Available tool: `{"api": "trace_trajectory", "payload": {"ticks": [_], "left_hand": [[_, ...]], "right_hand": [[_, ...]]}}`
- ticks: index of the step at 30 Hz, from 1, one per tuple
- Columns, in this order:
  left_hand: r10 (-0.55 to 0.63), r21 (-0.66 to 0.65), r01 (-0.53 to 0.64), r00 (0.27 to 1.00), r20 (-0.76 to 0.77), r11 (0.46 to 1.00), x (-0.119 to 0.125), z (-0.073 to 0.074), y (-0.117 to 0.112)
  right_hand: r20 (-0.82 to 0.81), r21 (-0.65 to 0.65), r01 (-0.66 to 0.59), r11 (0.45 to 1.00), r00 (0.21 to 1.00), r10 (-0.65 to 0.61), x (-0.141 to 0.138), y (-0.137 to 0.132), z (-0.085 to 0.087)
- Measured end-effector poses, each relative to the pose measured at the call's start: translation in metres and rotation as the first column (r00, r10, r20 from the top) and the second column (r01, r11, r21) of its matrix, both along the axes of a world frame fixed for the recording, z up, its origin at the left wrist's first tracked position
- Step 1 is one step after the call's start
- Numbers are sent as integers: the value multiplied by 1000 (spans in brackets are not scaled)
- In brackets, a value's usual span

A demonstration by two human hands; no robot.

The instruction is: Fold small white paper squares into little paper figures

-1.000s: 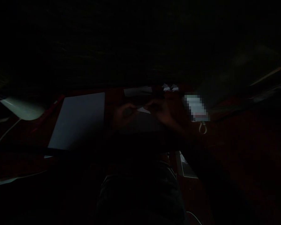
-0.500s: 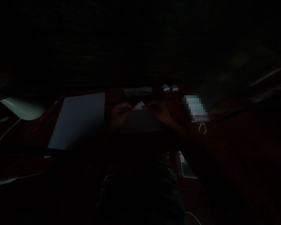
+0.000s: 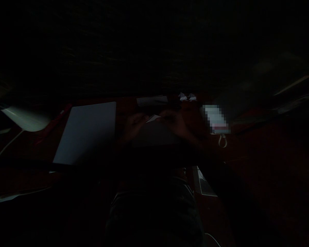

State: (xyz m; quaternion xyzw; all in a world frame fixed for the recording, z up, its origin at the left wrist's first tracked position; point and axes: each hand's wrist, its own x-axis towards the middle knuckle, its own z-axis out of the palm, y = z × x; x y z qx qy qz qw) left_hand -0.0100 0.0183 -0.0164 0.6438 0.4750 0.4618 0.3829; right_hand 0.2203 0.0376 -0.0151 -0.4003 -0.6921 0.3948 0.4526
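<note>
The left hand [image 3: 135, 124] and right hand [image 3: 177, 123] each have a grip pinching the small paper [image 3: 153, 118] between them, near the grey sheet [image 3: 157, 136], apparently mid-fold, which calls for steady, even fingertip pressure next.

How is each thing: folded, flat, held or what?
Left hand, pinching the small white paper
Right hand, pinching it too
Small white paper, looks folded
Large pale sheet, flat
Little white shapes, look folded, side by side
Pale rectangle behind, looks flat
Pixelated thing, too blurred to tell
</note>
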Motion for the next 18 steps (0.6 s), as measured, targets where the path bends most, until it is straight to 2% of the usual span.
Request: {"api": "trace_trajectory", "payload": {"ticks": [3,7,11,18], "left_hand": [[0,-55,1,1000,27,998,-1,-3,1],[-16,-54,18,1000,24,998,0,-5,2],[-47,-97,53,997,56,994,0,-6,3],[-58,-77,67,992,113,995,0,-4,2]], "right_hand": [[20,23,16,1000,1000,-16,1,-1,1],[24,58,40,998,999,-42,1,-1,0],[5,53,21,998,1000,-22,1,0,-2],[-55,23,4,1000,998,-2,0,-1,-1]]}}
